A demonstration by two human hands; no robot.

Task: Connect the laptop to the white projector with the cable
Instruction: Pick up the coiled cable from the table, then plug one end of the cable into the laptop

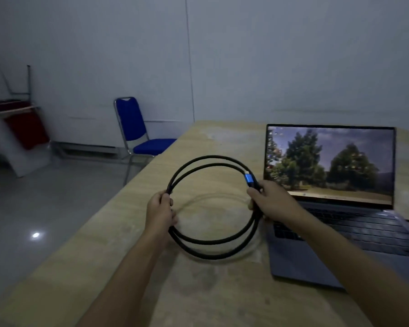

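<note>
A black cable (208, 161) coiled in a double loop hangs above the wooden table (198, 291), held by both hands. My left hand (159, 210) grips the coil's left side. My right hand (269, 201) grips the right side just below a blue metal plug (249, 180) that points up and away. A grey laptop (340, 234) stands open on the table at the right, its screen lit with a picture of trees. No white projector is in view.
A blue chair (137, 135) stands off the table's far left corner. At the far left, a folded table and a red chair lean against the wall (21, 128). The floor lies left of the table edge.
</note>
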